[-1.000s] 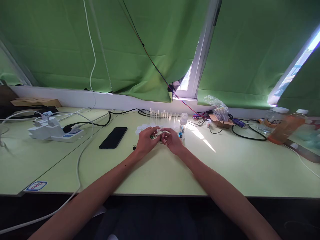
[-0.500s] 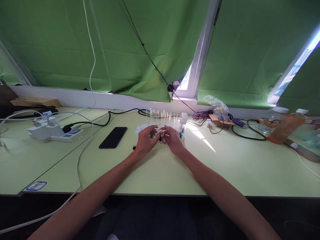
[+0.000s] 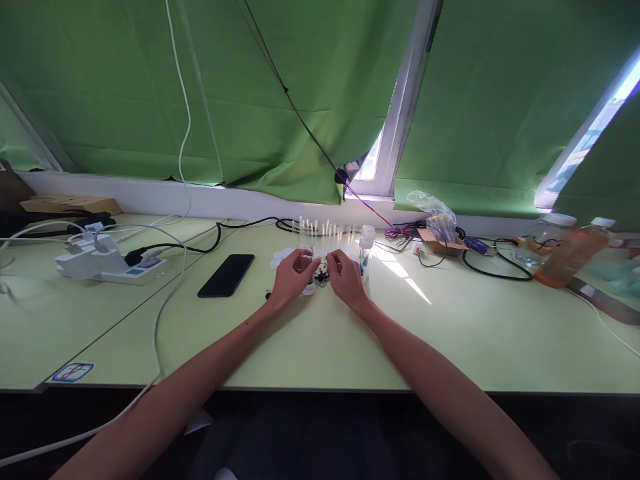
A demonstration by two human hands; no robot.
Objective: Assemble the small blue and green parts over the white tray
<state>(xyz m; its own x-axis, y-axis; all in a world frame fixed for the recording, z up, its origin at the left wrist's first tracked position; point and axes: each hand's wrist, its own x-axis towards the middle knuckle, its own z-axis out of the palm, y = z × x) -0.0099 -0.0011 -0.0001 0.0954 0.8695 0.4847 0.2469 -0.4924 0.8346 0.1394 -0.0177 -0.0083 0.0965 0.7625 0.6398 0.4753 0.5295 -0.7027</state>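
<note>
Facing each other at the frame's centre, the left hand (image 3: 291, 278) and right hand (image 3: 347, 280) curl beside small parts (image 3: 323, 272), before tubes (image 3: 328, 235); whether either grips anything, I cannot tell.

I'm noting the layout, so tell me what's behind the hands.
Behind the left hand and right hand show the upper parts of clear upright tubes, with white discs to their left. The tubes' lower ends are mostly covered, so any base is hidden.

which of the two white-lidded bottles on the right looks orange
The bottle with the narrower lid, on the right of the pair; its body looks orange, while the wider-lidded bottle on its left looks clear.
</note>
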